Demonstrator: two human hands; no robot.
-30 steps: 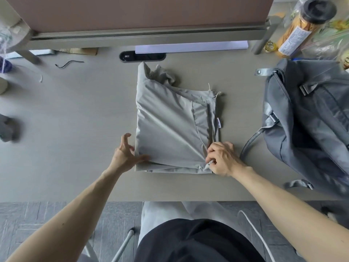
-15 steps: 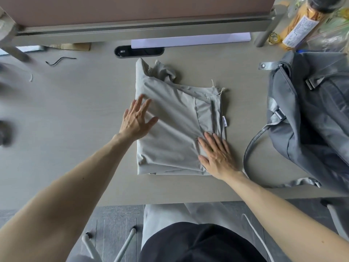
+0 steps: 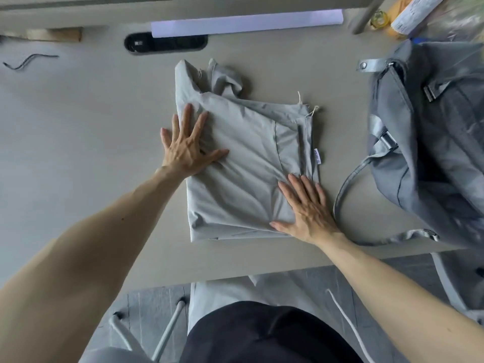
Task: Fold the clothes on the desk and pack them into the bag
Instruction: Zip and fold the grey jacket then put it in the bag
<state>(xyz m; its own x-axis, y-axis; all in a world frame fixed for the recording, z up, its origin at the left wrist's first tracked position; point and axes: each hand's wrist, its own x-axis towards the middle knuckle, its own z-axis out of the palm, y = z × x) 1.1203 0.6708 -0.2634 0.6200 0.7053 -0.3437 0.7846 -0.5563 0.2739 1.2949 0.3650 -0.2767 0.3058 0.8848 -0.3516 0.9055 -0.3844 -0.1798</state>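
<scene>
light grey folded garment (image 3: 248,179) sits about mid tabletop (image 3: 78,158), a rough rectangle with a bunched bit of fabric sticking out at its far edge; left hand (image 3: 187,150) lies flat on the garment's left side, fingers straight and spread, thumb pointing in toward the middle, little finger hanging over the edge toward the tabletop; right hand (image 3: 306,210) is flat on the near right corner, fingers straight and pointing away from the person, thumb out along the near edge; neither of the hands is curled round anything, both just pressing down on the cloth, well apart from each other; small white label (image 3: 317,156) on the garment's right edge, just past the right fingertips; frayed cord ends (image 3: 315,110) poke out at the far right corner; grey bag (image 3: 432,153) lies to the right of the garment, not touching it, and its strap (image 3: 348,184) loops over the tabletop just beside the right hand; can't tell if the bag's open; at the far side there's a black oval cable port (image 3: 165,43) with a white sheet (image 3: 246,23) just behind it, a thin black wire (image 3: 28,61) off to the far left, and a yellowish jar (image 3: 408,14) in the top right corner, mostly cut off
</scene>
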